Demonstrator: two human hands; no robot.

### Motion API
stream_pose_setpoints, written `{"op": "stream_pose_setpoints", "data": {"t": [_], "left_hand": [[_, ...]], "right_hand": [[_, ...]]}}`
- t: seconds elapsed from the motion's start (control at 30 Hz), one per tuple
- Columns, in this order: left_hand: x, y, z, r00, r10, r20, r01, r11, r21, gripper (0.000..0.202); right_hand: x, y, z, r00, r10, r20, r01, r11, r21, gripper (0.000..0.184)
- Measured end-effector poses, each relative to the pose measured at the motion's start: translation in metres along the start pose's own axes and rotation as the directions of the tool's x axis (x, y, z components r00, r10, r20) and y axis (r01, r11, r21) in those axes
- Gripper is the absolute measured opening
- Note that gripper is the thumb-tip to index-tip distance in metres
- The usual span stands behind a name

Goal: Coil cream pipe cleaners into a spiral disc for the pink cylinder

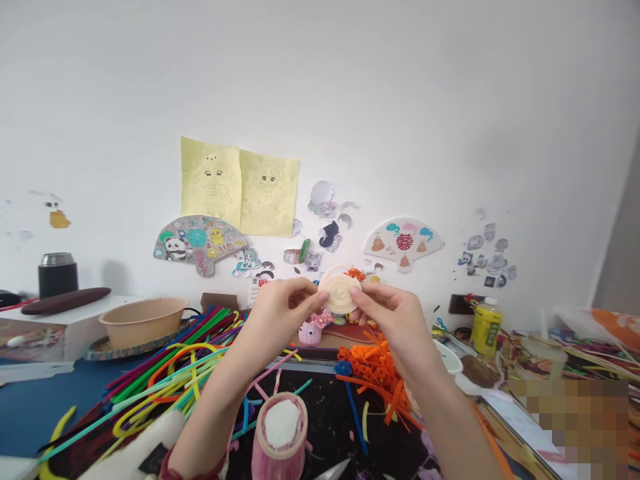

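Observation:
A cream disc coiled in a spiral (341, 294) is held up in front of me, with a second pale round edge showing just behind its top. My left hand (295, 300) pinches its left side between thumb and fingers. On the opposite side, my right hand (383, 303) grips the rim the same way. Below them stands a pink ribbed cup-shaped piece (280, 443) with a cream rim and white filling inside. Beyond the hands sits a small pink pot with a googly eye (311, 333). Some of my fingertips are hidden behind the disc.
Colourful pipe cleaners (165, 373) spread over the left side. An orange pile of pipe cleaners (375, 367) lies right of centre. Scissor blades (334, 471) show at the front edge. Further out are a beige bowl (143, 323), a black flask (57, 277) and a yellow bottle (485, 330).

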State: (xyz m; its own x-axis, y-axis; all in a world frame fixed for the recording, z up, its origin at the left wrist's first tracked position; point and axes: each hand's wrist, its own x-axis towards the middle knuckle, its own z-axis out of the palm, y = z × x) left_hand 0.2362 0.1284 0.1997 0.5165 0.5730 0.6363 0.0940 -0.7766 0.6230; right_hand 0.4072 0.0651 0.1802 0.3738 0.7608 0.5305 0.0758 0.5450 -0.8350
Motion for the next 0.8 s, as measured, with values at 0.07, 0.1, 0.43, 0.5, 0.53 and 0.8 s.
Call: {"op": "stream_pose_setpoints", "data": {"t": [0.07,0.1,0.43,0.5,0.53,0.8], "left_hand": [[0.0,0.0,-0.002,1.0,0.009,-0.016,-0.008,0.999,0.046,0.03],[0.0,0.0,-0.002,0.999,0.012,-0.034,-0.01,0.998,0.058,0.03],[-0.004,0.005,0.006,0.985,0.078,-0.153,-0.052,0.984,0.168,0.021],[-0.004,0.009,0.008,0.98,0.102,-0.172,-0.064,0.974,0.215,0.02],[-0.005,0.01,0.008,0.977,0.115,-0.179,-0.071,0.97,0.232,0.02],[-0.007,0.011,0.011,0.954,0.243,-0.174,-0.176,0.928,0.329,0.02]], "right_hand": [[0.0,0.002,-0.001,1.0,0.0,0.029,0.0,1.0,-0.017,0.028],[0.0,0.003,-0.001,0.999,0.002,0.045,-0.001,1.0,-0.023,0.028],[-0.004,-0.001,-0.002,0.987,0.022,0.156,-0.014,0.998,-0.055,0.028],[-0.005,-0.003,-0.003,0.987,0.021,0.162,-0.011,0.998,-0.059,0.03],[-0.005,-0.004,-0.003,0.986,0.02,0.164,-0.01,0.998,-0.062,0.031],[-0.005,-0.01,-0.006,0.985,0.016,0.174,-0.003,0.997,-0.071,0.029]]}}
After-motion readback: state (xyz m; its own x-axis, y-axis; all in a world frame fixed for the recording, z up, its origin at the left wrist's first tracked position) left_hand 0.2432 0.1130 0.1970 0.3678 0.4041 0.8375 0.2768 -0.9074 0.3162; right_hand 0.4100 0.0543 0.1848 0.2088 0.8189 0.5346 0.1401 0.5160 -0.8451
